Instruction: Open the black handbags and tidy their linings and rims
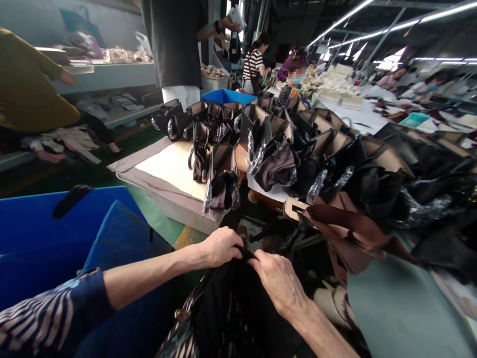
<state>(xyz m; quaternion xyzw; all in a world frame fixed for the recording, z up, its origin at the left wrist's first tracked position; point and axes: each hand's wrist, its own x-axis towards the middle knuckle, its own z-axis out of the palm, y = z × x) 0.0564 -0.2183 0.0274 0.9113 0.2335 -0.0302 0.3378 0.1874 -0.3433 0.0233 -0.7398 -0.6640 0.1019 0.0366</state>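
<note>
My left hand and my right hand are close together at the bottom middle. Both are closed on the edge of a piece of black fabric, which hangs down over my lap. Its full shape is hidden, so I cannot tell what kind of article it is. Beyond my hands, many dark bags stand on the tables, several with clear plastic wrapped round their handles. A brown strap-like piece lies at the table edge, to the right of my right hand.
A large blue bin stands at my left. A pale green surface lies to my right. Behind the bags is a blue crate. A standing person holds something white, and another person sits at left.
</note>
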